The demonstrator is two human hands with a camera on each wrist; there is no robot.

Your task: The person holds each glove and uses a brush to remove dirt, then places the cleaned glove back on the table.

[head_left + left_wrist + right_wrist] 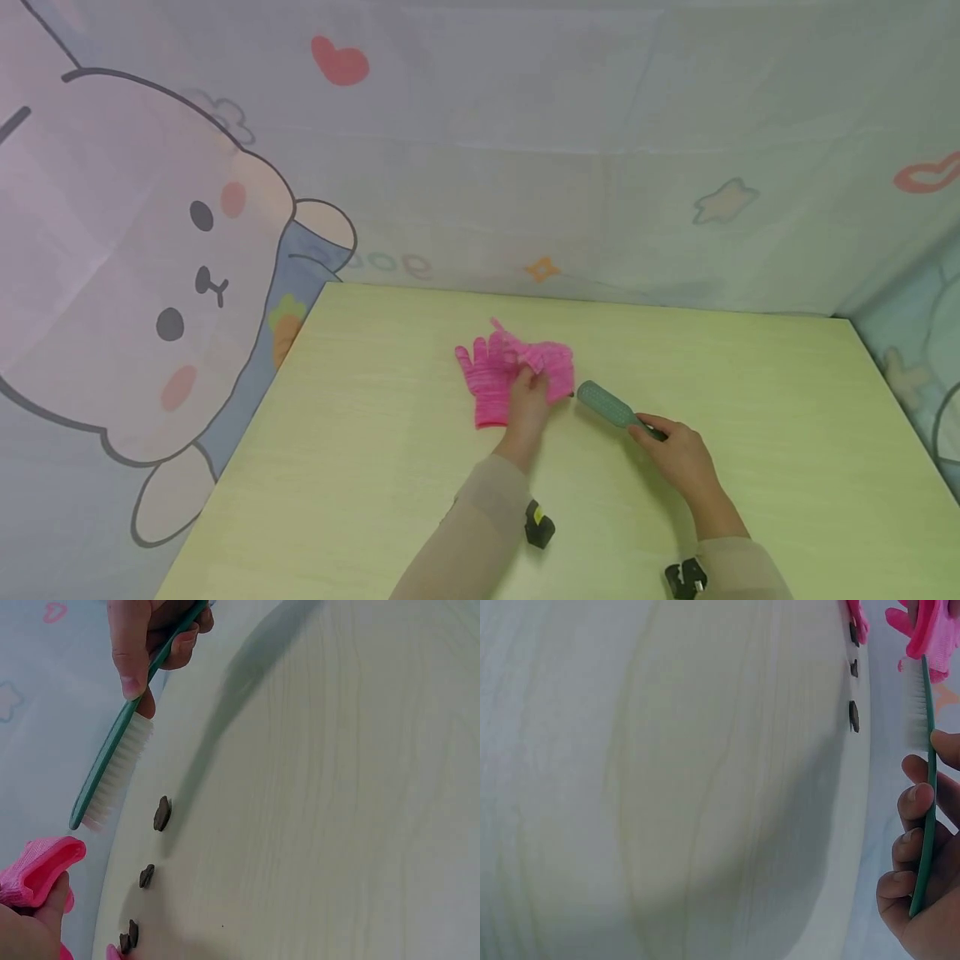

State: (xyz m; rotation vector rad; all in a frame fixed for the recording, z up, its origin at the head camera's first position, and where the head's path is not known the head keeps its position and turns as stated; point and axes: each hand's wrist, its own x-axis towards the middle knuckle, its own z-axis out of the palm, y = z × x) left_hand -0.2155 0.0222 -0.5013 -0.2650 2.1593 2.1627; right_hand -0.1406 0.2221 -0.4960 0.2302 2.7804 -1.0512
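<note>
Left hand: the left hand [527,406] rests on a pair of bright pink knitted gloves [510,371], fingers curled over the fabric and gripping a fold of it; in the left wrist view the thumb [52,900] presses against a rolled pink edge [41,864].
Right hand: the right hand [678,454] holds a green plastic scrubbing brush with white bristles [611,406] by its handle, fingers wrapped round it [911,840].
Gloves: they lie on the pale yellow-green wooden counter [375,467], near its middle, partly bunched, with the finger ends pointing to the far edge.
Brush: its head points toward the gloves, just beside them; bristles [120,769] face the counter, lifted off the surface.
Specks: several small dark brown bits [161,814] sit on the counter in a loose row under the brush and near the gloves.
Backdrop: a pastel cloth with a cartoon bear [142,250], hearts and stars hangs behind the counter.
</note>
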